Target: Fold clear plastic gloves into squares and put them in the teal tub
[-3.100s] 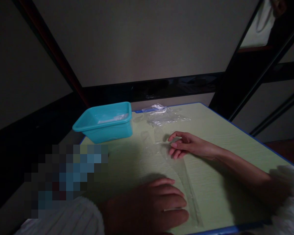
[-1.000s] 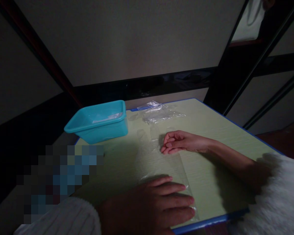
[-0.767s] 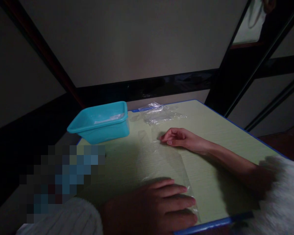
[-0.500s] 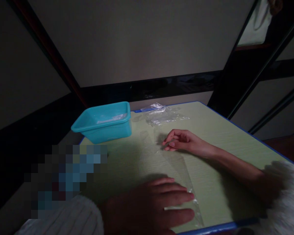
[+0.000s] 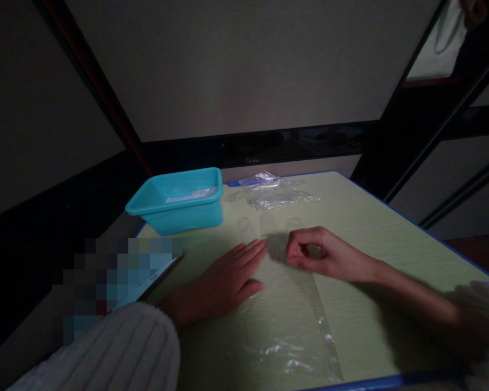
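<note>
A clear disposable plastic glove (image 5: pixel 287 326) lies spread on the table, its finger tips pointing to the far side. My left hand (image 5: pixel 232 277) rests on it, palm down, with the fingers stretched out and the thumb apart. At the glove's right side, my right hand (image 5: pixel 321 252) has its fingers curled and the thumb against the index finger, closed on the glove near its finger part. The exact spot of this pinch is hard to make out. Farther back is a crumpled heap of clear thin plastic (image 5: pixel 271 193), with neither hand touching it.
A turquoise plastic basket (image 5: pixel 183 214) stands at the table's far left corner with something whitish inside. The pale yellow-green table (image 5: pixel 362 228) has a blue edge. At the left is a blurred-out flat object (image 5: pixel 142 277). Cabinet panels (image 5: pixel 248 70) rise behind the table.
My left hand has moved away from me over the glove, from near the front edge to its middle. My right hand has shifted slightly right and nearer, and the glove's fingers show more fully.
</note>
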The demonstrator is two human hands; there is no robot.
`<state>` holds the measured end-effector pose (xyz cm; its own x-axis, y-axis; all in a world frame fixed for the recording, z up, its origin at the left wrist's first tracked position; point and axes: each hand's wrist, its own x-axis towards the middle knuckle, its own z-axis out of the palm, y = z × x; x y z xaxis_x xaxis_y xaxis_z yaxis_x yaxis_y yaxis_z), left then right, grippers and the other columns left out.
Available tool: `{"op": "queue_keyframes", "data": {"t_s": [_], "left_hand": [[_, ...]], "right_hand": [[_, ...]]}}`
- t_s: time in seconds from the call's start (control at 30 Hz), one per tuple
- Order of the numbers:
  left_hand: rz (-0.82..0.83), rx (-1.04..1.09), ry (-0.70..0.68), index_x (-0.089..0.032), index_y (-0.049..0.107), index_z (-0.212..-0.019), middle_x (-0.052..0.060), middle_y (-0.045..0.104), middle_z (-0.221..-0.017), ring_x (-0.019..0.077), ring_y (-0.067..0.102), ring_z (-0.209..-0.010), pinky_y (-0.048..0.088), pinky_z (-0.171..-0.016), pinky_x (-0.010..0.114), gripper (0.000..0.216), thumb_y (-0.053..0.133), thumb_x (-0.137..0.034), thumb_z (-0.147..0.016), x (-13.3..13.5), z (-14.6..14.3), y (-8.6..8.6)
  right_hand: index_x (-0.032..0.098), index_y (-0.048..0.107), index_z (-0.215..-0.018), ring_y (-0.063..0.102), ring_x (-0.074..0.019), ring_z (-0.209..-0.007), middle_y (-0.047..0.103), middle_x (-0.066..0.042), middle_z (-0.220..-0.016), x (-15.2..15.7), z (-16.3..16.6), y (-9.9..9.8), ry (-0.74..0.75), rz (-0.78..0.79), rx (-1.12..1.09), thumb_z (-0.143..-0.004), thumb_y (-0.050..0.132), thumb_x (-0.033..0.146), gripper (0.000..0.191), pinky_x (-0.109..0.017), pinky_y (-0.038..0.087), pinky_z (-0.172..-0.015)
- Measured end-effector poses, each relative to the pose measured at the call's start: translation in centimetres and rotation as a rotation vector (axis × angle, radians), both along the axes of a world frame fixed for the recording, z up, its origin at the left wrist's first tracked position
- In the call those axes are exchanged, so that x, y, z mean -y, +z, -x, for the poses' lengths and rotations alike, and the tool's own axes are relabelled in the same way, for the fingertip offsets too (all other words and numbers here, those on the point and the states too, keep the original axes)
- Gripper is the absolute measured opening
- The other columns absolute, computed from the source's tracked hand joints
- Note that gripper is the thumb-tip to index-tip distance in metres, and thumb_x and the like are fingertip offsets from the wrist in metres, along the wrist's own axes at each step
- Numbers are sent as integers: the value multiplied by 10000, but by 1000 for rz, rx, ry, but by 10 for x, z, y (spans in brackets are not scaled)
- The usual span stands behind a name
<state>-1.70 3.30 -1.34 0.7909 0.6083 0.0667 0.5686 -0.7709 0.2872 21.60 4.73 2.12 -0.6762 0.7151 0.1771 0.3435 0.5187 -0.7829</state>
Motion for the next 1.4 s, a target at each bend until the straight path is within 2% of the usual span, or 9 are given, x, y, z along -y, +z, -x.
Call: {"op": "queue_keyframes", "data": {"t_s": [0.13,0.27,0.37,0.53,0.77,0.93,1.1,1.27,1.4], "left_hand": [[6,57,-8,-78,309,-1357,164,271,-1459,232,198,-1362,207,-1102,449,513,413,-305,-908,0,0,1],[-7,229,55,-140,393,-1301,128,318,-1443,203,243,-1347,230,-1102,410,398,362,-261,-923,-2,1,1],[2,361,99,-129,458,-1221,140,382,-1394,201,320,-1306,283,-1077,397,336,335,-242,-930,-4,1,1],[33,493,108,-144,532,-1074,129,490,-1276,190,444,-1199,340,-1031,368,240,363,-208,-917,-7,0,0],[116,631,74,-127,601,-896,124,602,-1080,178,555,-1034,413,-923,295,222,396,-211,-907,-7,-3,5],[258,736,147,-127,624,-829,102,658,-933,183,605,-910,444,-846,283,320,399,-336,-918,-11,-2,4],[364,742,230,-125,652,-816,87,680,-862,194,614,-838,447,-795,289,437,400,-473,-892,-18,1,4],[458,678,165,-111,679,-785,89,699,-790,180,629,-745,466,-701,261,523,411,-554,-858,-18,4,9],[640,648,89,-95,688,-820,111,707,-808,176,639,-723,481,-682,260,571,416,-597,-836,-17,5,10]], "right_hand": [[170,553,-611,450,-91,-582,496,24,-622,23,7,5,439,-22,184,-727,590,119,132,-219,357,-556],[175,537,-592,417,-86,-540,475,56,-587,34,7,-4,647,29,339,-570,666,137,137,-208,340,-511],[176,538,-621,431,-100,-564,480,50,-619,37,5,-8,653,21,382,-521,676,175,170,-220,373,-536],[170,534,-646,492,-127,-670,524,22,-667,40,5,-2,637,-4,396,-528,611,97,159,-229,421,-627],[194,450,-563,496,-149,-660,532,2,-661,39,4,-3,622,27,386,-526,537,92,139,-258,431,-604],[212,373,-564,455,-125,-599,454,32,-604,32,5,-1,621,116,256,-490,479,67,195,-242,410,-563],[198,402,-566,528,-132,-654,550,-9,-688,28,5,6,583,244,135,-493,458,64,162,-270,447,-621],[179,445,-567,538,-112,-626,588,-20,-710,28,2,1,583,445,76,-504,462,69,128,-253,456,-598],[164,477,-572,578,-124,-652,616,-38,-708,23,-1,-4,689,584,-32,-559,530,78,102,-269,476,-640]]}}
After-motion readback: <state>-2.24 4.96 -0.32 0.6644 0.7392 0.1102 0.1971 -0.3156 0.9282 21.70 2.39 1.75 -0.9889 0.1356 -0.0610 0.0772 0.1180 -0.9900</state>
